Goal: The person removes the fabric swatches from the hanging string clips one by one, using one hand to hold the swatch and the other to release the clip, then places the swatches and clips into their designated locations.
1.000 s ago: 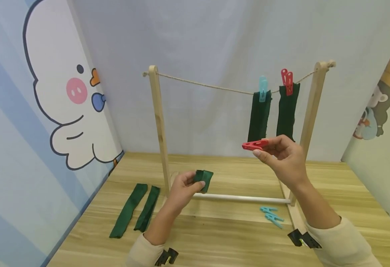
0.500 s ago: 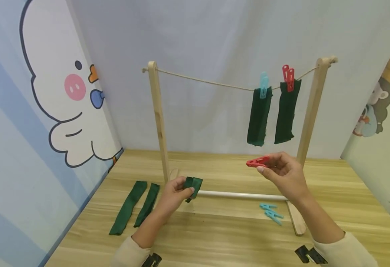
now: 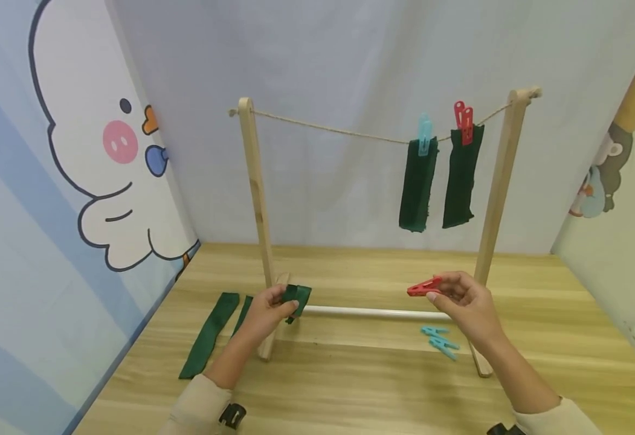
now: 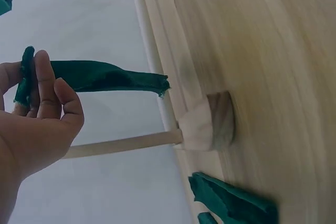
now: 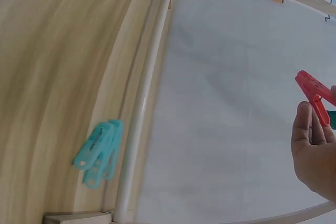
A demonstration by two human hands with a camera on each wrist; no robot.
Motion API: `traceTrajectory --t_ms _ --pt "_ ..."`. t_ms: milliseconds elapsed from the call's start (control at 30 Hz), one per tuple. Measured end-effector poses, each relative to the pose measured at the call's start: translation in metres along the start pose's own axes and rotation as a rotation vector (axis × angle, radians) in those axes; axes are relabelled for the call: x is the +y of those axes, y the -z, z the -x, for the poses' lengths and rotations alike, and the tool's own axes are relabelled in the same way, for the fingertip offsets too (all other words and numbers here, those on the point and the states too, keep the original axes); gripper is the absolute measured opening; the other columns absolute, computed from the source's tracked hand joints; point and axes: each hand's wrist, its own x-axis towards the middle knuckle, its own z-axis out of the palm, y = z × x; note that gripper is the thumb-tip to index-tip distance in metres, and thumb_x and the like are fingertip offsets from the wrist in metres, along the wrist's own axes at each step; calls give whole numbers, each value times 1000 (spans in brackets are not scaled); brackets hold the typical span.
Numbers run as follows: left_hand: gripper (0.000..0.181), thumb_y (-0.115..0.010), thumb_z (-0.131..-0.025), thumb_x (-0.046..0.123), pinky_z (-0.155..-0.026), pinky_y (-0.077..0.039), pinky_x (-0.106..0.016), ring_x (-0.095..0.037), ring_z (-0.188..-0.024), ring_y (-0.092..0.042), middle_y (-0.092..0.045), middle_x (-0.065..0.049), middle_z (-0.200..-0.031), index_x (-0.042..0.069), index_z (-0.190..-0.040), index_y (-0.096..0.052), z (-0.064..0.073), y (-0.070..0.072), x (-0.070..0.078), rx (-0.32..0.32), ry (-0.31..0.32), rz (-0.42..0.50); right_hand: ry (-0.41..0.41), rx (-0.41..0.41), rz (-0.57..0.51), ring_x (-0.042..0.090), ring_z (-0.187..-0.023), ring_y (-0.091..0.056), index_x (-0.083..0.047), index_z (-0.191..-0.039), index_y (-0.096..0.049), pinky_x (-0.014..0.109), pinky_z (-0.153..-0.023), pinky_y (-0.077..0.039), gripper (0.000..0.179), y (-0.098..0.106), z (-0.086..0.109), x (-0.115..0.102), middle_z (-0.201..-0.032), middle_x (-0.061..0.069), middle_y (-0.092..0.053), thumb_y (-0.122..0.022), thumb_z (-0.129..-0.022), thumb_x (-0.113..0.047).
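Note:
My left hand pinches one end of a dark green cloth strip beside the left post. In the left wrist view the strip trails away from the fingers. A red clothespin is held by its handles between thumb and fingers of my right hand, its tip pointing left. Two more green strips hang on the rope: one strip under a blue clothespin, the other under a red clothespin.
Two wooden posts, the left and the right, carry the rope, with a white rod between their feet. Blue clothespins lie at the right on the wooden table. Green strips lie at the left, one partly behind my arm.
My left hand has moved left and slightly down with the green strip. My right hand, still holding the red clothespin, has come down from in front of the hanging strips.

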Motion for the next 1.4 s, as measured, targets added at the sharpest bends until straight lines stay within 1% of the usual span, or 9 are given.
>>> traceTrajectory --t_ms 267,400,700,933,1033,1100,1167,1267,1400 --pt "26 -57 -91 3 -73 -49 -38 -22 -78 -60 -62 -10 -85 -11 -113 -55 12 11 -7 -68 37 -23 -118 -38 69 11 -77 -60 9 -114 -51 20 -67 -50 31 7 16 15 -90 2 -65 -63 -88 -3" --pt "35 -58 -90 6 -77 -50 -40 -17 -80 -60 -63 -8 -91 -12 -120 -51 24 16 -8 -94 63 -49 -160 -49 71 11 -77 -60 10 -113 -48 21 -66 -51 31 11 22 22 -93 6 -66 -63 -87 0" --pt "58 -62 -88 12 -90 -43 -47 -26 -81 -62 -51 -33 -118 -19 -131 -36 48 18 -11 -91 168 -4 -258 -108 129 13 -80 -61 8 -108 -46 24 -67 -51 34 19 28 31 -101 20 -64 -67 -84 -1" --pt "32 -63 -86 11 -80 -49 -43 -22 -76 -61 -62 -11 -88 -11 -108 -55 60 15 -12 -118 242 12 -323 -152 148 14 -84 -63 8 -106 -45 25 -70 -51 38 23 31 38 -102 22 -64 -71 -81 -2" --pt "42 -62 -86 9 -80 -49 -44 -22 -79 -62 -56 -31 -111 -17 -117 -48 66 16 -14 -132 279 12 -336 -173 147 18 -88 -64 9 -105 -43 26 -70 -52 37 25 34 40 -103 25 -63 -69 -80 3" --pt "46 -62 -87 8 -80 -50 -45 -23 -80 -62 -53 -33 -114 -19 -120 -44 69 18 -15 -143 296 12 -347 -188 151 21 -90 -63 9 -104 -43 26 -70 -52 36 26 36 41 -104 26 -62 -69 -80 3" --pt "36 -62 -86 6 -78 -50 -45 -24 -79 -63 -58 -26 -103 -16 -112 -48 70 19 -19 -156 299 24 -367 -199 151 23 -91 -63 9 -103 -43 27 -70 -52 35 29 38 43 -104 26 -62 -69 -80 2" --pt "18 -61 -86 4 -73 -51 -45 -24 -73 -64 -61 -4 -77 -7 -97 -53 69 21 -23 -146 288 39 -394 -213 138 23 -88 -64 8 -103 -44 28 -68 -52 35 31 40 46 -104 26 -63 -70 -81 -2" --pt "17 -62 -84 2 -68 -52 -40 -24 -70 -65 -64 -7 -74 -7 -97 -55 69 23 -25 -108 305 11 -406 -226 116 22 -85 -64 8 -102 -45 30 -67 -52 35 33 42 49 -102 25 -63 -71 -81 -4"
